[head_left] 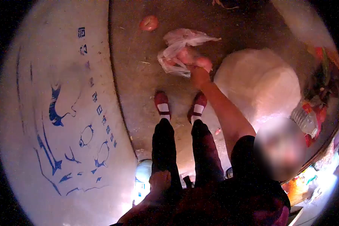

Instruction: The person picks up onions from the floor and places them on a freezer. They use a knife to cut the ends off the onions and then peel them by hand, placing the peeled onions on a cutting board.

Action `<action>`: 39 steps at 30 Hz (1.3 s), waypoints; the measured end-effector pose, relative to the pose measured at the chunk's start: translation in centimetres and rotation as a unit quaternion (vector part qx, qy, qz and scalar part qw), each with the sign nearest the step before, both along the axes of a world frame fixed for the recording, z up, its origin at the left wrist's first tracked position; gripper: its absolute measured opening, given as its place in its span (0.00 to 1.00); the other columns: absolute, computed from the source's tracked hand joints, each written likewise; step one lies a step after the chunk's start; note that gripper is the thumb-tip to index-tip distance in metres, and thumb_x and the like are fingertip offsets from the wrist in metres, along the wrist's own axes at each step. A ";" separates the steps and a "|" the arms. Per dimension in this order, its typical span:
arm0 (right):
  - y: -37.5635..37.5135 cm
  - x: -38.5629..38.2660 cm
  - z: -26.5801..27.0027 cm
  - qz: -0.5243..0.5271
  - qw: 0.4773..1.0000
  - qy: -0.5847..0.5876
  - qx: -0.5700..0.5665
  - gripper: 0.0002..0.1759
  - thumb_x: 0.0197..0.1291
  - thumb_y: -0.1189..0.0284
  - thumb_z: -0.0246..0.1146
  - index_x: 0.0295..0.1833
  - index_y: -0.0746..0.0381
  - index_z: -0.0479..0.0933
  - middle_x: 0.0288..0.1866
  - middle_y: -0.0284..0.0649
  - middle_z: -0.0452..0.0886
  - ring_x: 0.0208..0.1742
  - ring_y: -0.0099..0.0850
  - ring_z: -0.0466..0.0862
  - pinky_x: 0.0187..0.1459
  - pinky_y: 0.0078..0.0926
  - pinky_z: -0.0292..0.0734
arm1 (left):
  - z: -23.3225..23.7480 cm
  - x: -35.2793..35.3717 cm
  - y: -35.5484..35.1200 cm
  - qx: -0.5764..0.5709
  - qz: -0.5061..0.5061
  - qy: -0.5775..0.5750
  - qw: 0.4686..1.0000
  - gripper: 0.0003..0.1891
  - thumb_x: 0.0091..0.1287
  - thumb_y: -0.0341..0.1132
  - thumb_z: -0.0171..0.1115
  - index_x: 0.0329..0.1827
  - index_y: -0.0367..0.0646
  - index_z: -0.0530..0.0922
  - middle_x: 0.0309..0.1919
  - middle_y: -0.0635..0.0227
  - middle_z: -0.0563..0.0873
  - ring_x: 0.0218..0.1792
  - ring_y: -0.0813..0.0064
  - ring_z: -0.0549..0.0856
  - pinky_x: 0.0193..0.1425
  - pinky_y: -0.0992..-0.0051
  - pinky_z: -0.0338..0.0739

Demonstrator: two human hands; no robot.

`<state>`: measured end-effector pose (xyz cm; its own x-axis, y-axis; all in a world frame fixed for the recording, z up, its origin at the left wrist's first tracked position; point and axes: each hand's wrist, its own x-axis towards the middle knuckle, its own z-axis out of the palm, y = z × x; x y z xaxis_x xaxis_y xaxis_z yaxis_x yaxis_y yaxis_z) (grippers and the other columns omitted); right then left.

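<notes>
A thin clear plastic bag (173,56) lies on the ground ahead of my feet with round red tomatoes (185,55) in it. My right hand (200,76) reaches down to the bag's near right side. Its fingers appear closed round a tomato (203,63) at the bag's edge, though the blur hides their exact grip. Another tomato (149,23) sits alone on the ground farther off to the left. My left hand (160,181) rests on my left thigh, away from the bag, and its fingers do not show clearly.
A large white bulging sack (260,81) stands right of my right arm. On the left rises a pale panel (71,94) with blue drawings and characters. A clear plastic bottle (305,119) lies among red items at the right. My dark red shoes (161,98) stand on the ground.
</notes>
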<state>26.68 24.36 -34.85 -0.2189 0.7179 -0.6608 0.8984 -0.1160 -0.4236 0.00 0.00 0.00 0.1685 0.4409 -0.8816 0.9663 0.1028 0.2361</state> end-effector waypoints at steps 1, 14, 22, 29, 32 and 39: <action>-0.9 0.6 -2.0 0.046 0.997 -0.035 -0.047 0.20 0.51 0.71 0.58 0.51 0.59 0.78 0.45 0.51 0.82 0.48 0.45 0.82 0.49 0.42 0.77 | 1.5 0.7 0.7 -0.031 0.007 0.022 0.999 0.10 0.60 0.44 0.60 0.27 0.50 0.77 0.17 0.60 0.79 0.20 0.57 0.80 0.22 0.59 0.74; 3.6 -0.8 -4.6 -0.347 0.919 0.178 0.055 0.29 0.55 0.71 0.63 0.64 0.57 0.66 0.55 0.52 0.76 0.56 0.50 0.77 0.56 0.37 0.71 | -0.6 -2.0 -1.5 -0.090 0.025 -0.019 0.995 0.10 0.62 0.42 0.58 0.28 0.48 0.76 0.17 0.64 0.77 0.21 0.63 0.79 0.24 0.60 0.73; 4.8 -3.8 -7.3 -0.238 0.964 0.051 0.104 0.34 0.53 0.56 0.65 0.61 0.64 0.67 0.53 0.56 0.77 0.55 0.51 0.77 0.53 0.41 0.73 | -0.4 -2.3 -2.0 -0.108 0.028 -0.024 0.993 0.10 0.62 0.42 0.60 0.30 0.47 0.76 0.19 0.65 0.77 0.23 0.65 0.80 0.26 0.62 0.74; 5.8 -3.8 -8.7 -0.177 0.978 -0.047 0.104 0.35 0.48 0.58 0.66 0.58 0.67 0.68 0.48 0.58 0.79 0.49 0.54 0.80 0.49 0.42 0.75 | -0.4 -2.4 -2.4 -0.115 0.026 -0.027 0.993 0.10 0.62 0.42 0.61 0.31 0.46 0.76 0.20 0.67 0.78 0.24 0.66 0.80 0.27 0.63 0.75; 5.5 -2.8 -5.2 -0.210 0.963 0.133 0.103 0.36 0.47 0.61 0.67 0.62 0.64 0.65 0.41 0.52 0.81 0.44 0.51 0.81 0.43 0.40 0.77 | -0.4 -2.3 -2.5 -0.114 0.029 -0.029 0.993 0.10 0.62 0.41 0.62 0.32 0.45 0.76 0.20 0.68 0.78 0.25 0.67 0.80 0.28 0.64 0.75; 0.6 1.7 5.3 -0.489 0.661 0.501 -0.270 0.37 0.45 0.70 0.68 0.64 0.56 0.64 0.46 0.37 0.79 0.40 0.28 0.81 0.32 0.21 0.76 | -0.8 -1.6 -1.9 -0.096 0.028 -0.031 0.995 0.11 0.62 0.41 0.64 0.34 0.44 0.76 0.22 0.69 0.78 0.27 0.68 0.81 0.29 0.65 0.76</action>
